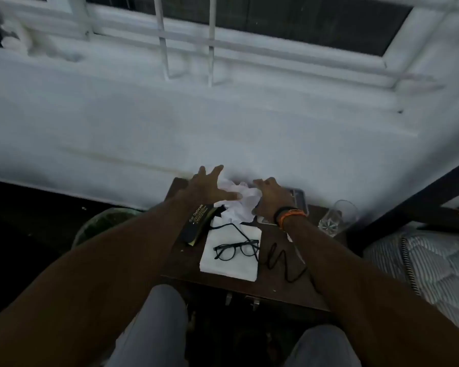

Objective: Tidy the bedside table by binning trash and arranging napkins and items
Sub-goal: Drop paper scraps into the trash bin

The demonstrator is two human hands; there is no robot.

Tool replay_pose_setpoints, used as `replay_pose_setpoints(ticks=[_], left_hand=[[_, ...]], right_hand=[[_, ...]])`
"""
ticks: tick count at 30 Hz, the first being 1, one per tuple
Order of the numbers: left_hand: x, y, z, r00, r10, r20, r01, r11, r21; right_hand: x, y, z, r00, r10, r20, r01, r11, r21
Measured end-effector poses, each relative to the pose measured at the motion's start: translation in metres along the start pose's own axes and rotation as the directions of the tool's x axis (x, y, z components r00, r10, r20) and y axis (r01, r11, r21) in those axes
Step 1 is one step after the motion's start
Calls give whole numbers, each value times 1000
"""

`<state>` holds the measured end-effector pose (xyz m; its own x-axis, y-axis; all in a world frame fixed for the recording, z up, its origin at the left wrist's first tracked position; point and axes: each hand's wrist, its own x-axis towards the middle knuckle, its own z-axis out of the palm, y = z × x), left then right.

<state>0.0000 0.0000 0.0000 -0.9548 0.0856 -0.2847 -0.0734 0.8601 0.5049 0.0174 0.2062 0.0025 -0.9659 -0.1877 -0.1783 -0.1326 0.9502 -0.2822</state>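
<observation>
From my feed: closest, black glasses (pixel 236 250) sit on a flat napkin (pixel 231 256) on the bedside table (pixel 186 263). Further back, left hand (pixel 206 185) fingers spread, right hand (pixel 272 197) gripping the crumpled paper (pixel 239 205) by the wall.

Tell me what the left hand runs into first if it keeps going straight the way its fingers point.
The left hand, fingers spread, points away from the person toward the wall. Its thumb side already touches the crumpled paper; straight ahead, past the table's back edge, it would probably meet the wall, though depth is unclear.
</observation>
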Motion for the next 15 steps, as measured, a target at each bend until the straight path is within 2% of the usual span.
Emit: replay_pose_setpoints(ticks=[3,6,7,9,11,13,15], left_hand=[[15,2,13,997,-12,78,9,999,46],[32,6,31,989,91,116,-97,994,45],[38,8,35,986,113,121,-120,992,49],[45,8,41,993,109,45,-111,992,55],[50,5,47,995,88,-46,-90,995,-34],[51,1,47,996,49,-80,-64,978,-198],[48,-1,42,994,32,-106,-60,961,-269]], right_hand=[[8,0,5,998,-5,-69,4,1000,-16],[14,2,15,991,-37,-126,35,999,-20],[16,3,17,988,-41,-148,40,999,-11],[18,5,21,983,-29,-181,35,999,27],[20,5,25,980,-14,-197,25,998,57],[24,4,28,978,0,-207,16,997,73],[27,0,28,977,9,-215,12,995,96]])
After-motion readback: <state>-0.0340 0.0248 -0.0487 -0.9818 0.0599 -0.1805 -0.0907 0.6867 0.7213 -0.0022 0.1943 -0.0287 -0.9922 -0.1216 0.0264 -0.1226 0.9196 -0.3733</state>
